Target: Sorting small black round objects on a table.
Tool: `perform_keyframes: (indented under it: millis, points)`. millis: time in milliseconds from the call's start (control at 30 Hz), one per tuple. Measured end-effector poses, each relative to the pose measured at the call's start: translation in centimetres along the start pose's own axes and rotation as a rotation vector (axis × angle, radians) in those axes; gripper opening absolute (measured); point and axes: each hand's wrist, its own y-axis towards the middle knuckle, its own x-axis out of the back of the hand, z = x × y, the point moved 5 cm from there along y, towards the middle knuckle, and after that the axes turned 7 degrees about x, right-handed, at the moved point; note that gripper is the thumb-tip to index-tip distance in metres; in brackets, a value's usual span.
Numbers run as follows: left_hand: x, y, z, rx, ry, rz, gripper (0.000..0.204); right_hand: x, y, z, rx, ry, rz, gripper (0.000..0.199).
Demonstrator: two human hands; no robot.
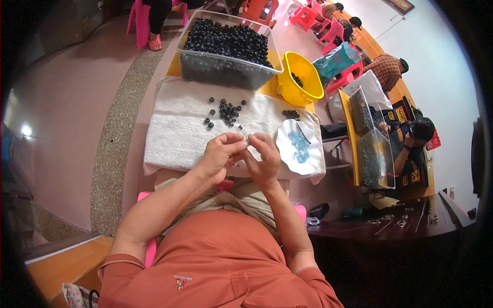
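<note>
My left hand (219,155) and my right hand (263,160) meet fingertip to fingertip above the near part of a white towel (169,141). Both are closed in a pinch around something small, too tiny to make out. Just beyond the fingers lies a loose group of dark round beads (228,111), with a few scattered to its left. Beside my right hand sits a white scalloped dish (307,168) holding tiny light-blue pieces (299,146); a thin dark stick-like tool (303,132) rests in it. A small heap of dark beads (290,114) lies at the dish's far edge.
A clear plastic box (221,69) full of dark beads stands behind the towel. Right of it is a yellow tub (298,92) with some dark beads inside. Farther right, a person (411,141) sits at another table with clear bins (372,159). Pink stools (138,23) stand behind.
</note>
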Motion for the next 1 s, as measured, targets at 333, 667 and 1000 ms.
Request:
perform_keyframes:
  millis: [333,667,1000]
  points:
    - [-0.5,-0.3,0.9,-0.069,-0.087,0.006,0.011,0.1,-0.6,-0.1,-0.052,-0.059,-0.058,0.030]
    - [-0.2,-0.1,1.1,-0.073,-0.074,-0.030,0.010,0.4,0.4,1.7,0.139,-0.210,-0.073,0.033]
    - [-0.3,-0.2,1.1,-0.040,0.004,-0.023,0.007,0.6,0.7,2.2,0.275,-0.293,0.004,0.038]
